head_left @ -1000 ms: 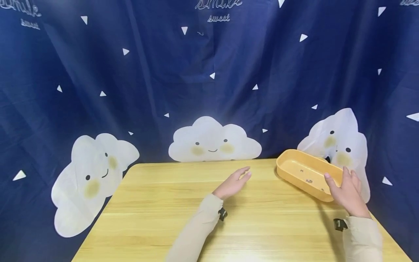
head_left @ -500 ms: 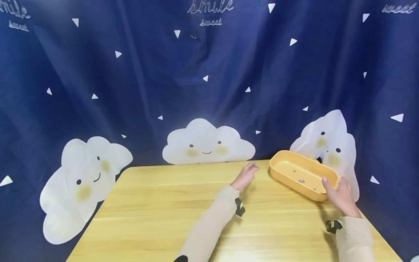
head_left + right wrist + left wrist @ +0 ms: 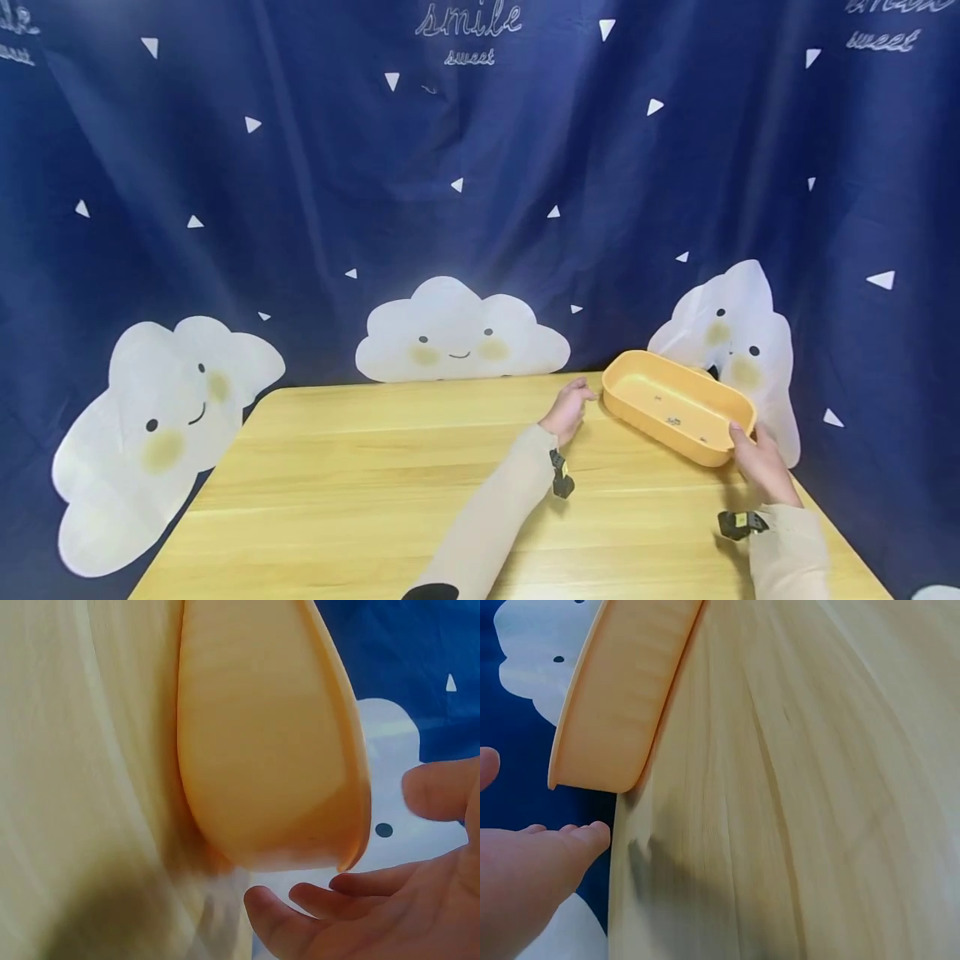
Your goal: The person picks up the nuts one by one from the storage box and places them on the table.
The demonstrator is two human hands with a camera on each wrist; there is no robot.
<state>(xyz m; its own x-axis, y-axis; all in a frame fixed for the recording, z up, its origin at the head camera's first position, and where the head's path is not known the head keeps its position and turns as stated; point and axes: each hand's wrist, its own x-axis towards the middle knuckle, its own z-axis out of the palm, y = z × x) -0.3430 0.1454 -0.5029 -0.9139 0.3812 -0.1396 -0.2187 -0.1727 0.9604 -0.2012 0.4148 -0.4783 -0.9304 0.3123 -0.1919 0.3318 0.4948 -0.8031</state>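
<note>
A yellow-orange oblong tray (image 3: 678, 437) with rounded ends stands at the table's back right. Several tiny dark marks or bits (image 3: 673, 421) show on its floor; too small to tell what they are. My left hand (image 3: 567, 410) is just left of the tray's left end, fingers reaching toward it, and the left wrist view shows a gap between fingertips and tray wall. At the other end is my right hand (image 3: 765, 467), thumb above rim level and fingers lower down. In the right wrist view, a gap separates that thumb (image 3: 439, 791) from the rim; finger contact is unclear.
The light wood table (image 3: 375, 483) runs back to a dark blue curtain (image 3: 480, 225) with white clouds and triangles. The tray sits close to this curtain. A small black device (image 3: 561, 475) is on the left wrist, another (image 3: 741, 525) on the right.
My left hand has moved right and forward to the tray's left end. My right hand has shifted slightly about the right end. The head view has turned right; the tray stays put against the curtain.
</note>
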